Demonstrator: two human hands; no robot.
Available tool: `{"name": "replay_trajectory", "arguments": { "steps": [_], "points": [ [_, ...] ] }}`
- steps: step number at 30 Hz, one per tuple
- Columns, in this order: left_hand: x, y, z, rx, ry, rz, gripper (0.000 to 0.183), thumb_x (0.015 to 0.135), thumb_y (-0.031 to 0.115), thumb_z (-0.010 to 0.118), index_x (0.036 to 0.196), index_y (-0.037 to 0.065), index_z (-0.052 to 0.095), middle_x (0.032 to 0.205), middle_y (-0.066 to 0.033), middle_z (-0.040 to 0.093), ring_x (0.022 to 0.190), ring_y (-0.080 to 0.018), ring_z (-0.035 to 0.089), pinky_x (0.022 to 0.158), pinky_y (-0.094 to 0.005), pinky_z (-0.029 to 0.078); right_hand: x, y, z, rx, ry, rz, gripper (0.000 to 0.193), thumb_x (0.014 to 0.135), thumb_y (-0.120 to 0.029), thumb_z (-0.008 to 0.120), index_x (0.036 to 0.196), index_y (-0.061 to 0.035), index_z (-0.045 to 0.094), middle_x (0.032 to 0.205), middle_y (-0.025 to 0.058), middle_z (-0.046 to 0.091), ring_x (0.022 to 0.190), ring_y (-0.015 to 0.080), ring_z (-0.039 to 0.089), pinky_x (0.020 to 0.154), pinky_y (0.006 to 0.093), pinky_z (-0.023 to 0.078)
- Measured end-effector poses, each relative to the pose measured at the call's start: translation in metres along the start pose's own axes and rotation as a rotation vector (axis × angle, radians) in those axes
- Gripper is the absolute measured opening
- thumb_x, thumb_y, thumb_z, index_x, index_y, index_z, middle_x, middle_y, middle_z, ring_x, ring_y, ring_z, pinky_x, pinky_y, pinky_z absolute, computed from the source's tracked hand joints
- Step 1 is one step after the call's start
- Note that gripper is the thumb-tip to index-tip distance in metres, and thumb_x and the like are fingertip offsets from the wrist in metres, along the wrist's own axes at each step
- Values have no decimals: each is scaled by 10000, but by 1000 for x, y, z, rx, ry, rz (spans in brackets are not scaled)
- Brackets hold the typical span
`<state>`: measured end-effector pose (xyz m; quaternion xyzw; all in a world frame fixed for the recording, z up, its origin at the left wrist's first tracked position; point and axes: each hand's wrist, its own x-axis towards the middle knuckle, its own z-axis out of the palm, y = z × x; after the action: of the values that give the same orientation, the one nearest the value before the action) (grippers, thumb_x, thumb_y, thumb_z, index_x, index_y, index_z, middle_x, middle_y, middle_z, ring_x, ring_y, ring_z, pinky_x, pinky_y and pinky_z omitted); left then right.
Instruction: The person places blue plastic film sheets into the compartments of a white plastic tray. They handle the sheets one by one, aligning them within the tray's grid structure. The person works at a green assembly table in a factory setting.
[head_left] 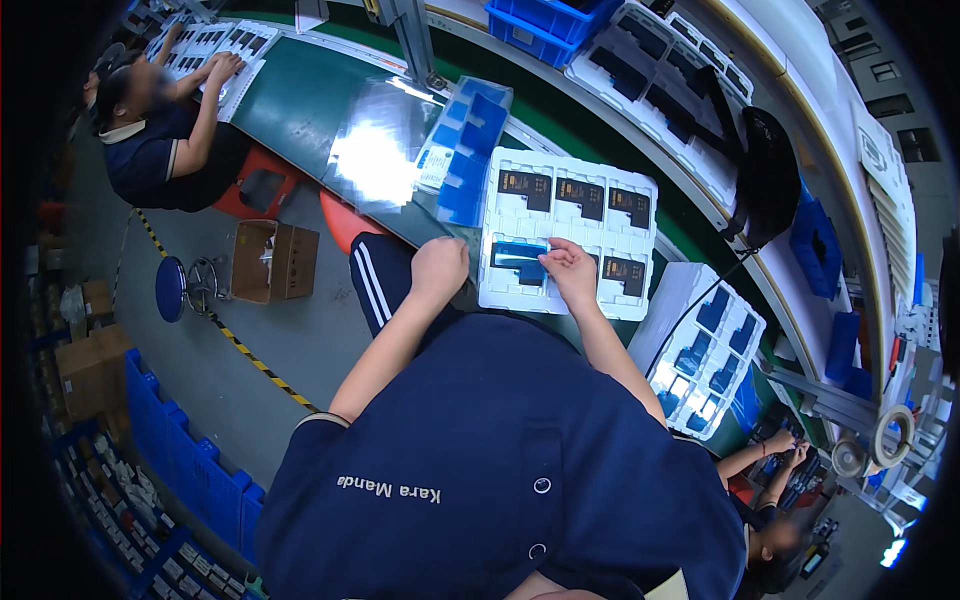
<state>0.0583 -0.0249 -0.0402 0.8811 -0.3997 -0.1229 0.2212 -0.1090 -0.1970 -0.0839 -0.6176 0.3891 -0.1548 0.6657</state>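
Observation:
A white moulded tray (484, 292) lies before me, its pockets holding flat, black, L-shaped packs that look like batteries (579, 198). In the near left pocket, one pack has a shiny blue film (515, 252) over its top. At the film's right edge, my right hand (572, 272) has thumb and fingertips pinched together, apparently on the film. My left hand (440, 268) is a closed fist just off the tray's left side, above my lap. Its fingers are turned away, so anything inside them is hidden.
Clear plastic sheets (385, 140) and blue film sheets (470, 150) lie left of the tray on the green bench (290, 90). Stacked trays (700, 345) stand at right. A black bag (768, 170) hangs beyond. Co-workers sit far left and lower right.

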Motion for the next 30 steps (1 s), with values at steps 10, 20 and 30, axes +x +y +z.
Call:
{"name": "replay_trajectory", "arguments": {
  "steps": [10, 20, 30],
  "points": [
    [3, 0, 28, -245, 43, -22, 204, 843, 173, 534, 880, 32, 677, 843, -197, 641, 788, -370, 617, 705, -450, 492, -5, 4, 6, -59, 65, -5, 234, 741, -12, 721, 957, 29, 638, 760, 45, 664, 665, 53, 591, 611, 179, 471],
    [8, 5, 30, -322, -7, -133, 265, 828, 224, 534, 902, 20, 687, 899, -193, 653, 851, -355, 625, 768, -424, 493, -5, 1, 6, -123, 64, -30, 196, 742, -25, 728, 911, 26, 643, 760, 42, 660, 666, 54, 587, 618, 179, 468],
    [8, 15, 23, -169, -65, -161, 406, 712, 379, 712, 904, 22, 700, 863, -158, 672, 768, -313, 645, 691, -389, 506, -5, 3, 6, -144, 79, -52, 195, 732, -30, 731, 904, 16, 652, 751, 47, 661, 652, 62, 594, 617, 196, 484]
  ]
}}
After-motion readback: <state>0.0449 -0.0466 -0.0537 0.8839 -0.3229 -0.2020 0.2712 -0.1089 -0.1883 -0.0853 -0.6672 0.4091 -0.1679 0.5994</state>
